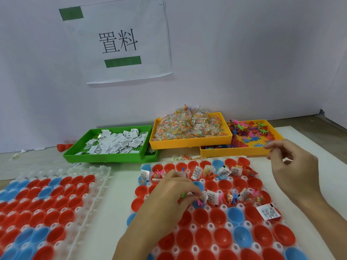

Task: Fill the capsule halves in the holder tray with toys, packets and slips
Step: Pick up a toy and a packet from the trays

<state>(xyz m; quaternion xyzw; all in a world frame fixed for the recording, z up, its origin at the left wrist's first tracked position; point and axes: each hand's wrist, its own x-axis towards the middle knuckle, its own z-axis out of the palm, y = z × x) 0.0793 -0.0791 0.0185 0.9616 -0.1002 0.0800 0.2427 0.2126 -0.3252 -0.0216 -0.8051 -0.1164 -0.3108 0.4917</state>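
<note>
A white holder tray (210, 226) in front of me carries red and blue capsule halves. Those in its two far rows hold toys, bead packets and white slips. One slip (268, 212) lies on a red half at the right. My left hand (174, 192) is curled over a blue half in the second filled row, pinching small toys (199, 200) and a slip there. My right hand (293, 169) hovers above the tray's far right corner, fingers loosely curled and holding nothing, close to the yellow toy tray (234, 152).
A second holder tray (90, 196) of capsule halves with nothing in them lies at the left. Behind stand a green tray of white slips (105, 157), a yellow tray of bead packets (187, 143), and a wall with a paper sign (120, 42). A red half (62, 147) lies loose at far left.
</note>
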